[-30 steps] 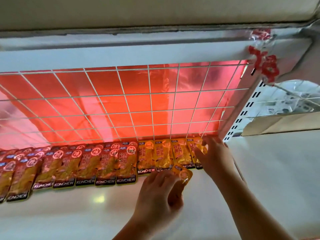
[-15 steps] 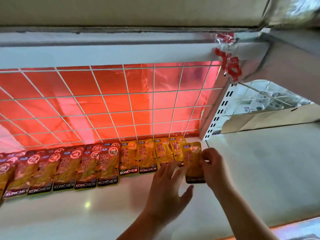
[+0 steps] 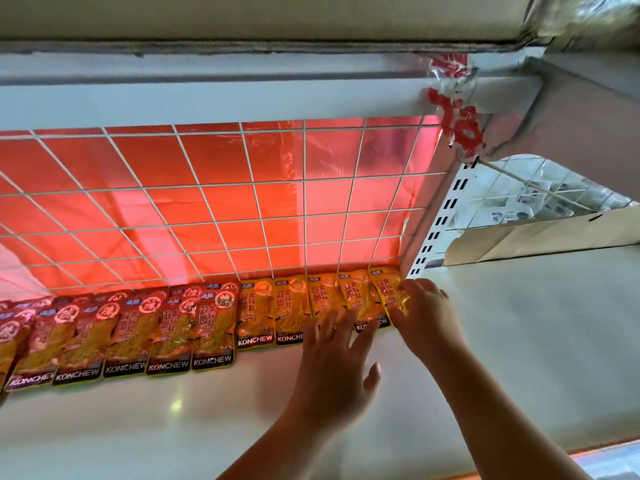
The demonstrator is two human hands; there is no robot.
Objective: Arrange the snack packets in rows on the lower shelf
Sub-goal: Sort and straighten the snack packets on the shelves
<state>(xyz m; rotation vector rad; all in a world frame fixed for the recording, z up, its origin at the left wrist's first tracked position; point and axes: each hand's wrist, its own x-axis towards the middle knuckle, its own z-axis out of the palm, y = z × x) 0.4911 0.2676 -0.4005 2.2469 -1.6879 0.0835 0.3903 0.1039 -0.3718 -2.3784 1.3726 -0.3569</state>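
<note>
Left hand (image 3: 334, 355) splayed flat; right hand (image 3: 424, 311) pressing.

The white shelf (image 3: 194, 420) lies bare in front of the KONCHEW packet row (image 3: 214, 327); the wire grid (image 3: 242, 202) blocks the back, the slotted upright (image 3: 440, 220) the right.

The snack packets (image 3: 214, 327) lie in 1 row on the shelf (image 3: 207, 427), against the wire grid (image 3: 242, 202) behind them.

A white shelf (image 3: 242, 410) carries one row of snack packets (image 3: 214, 327) along its back grid.
</note>
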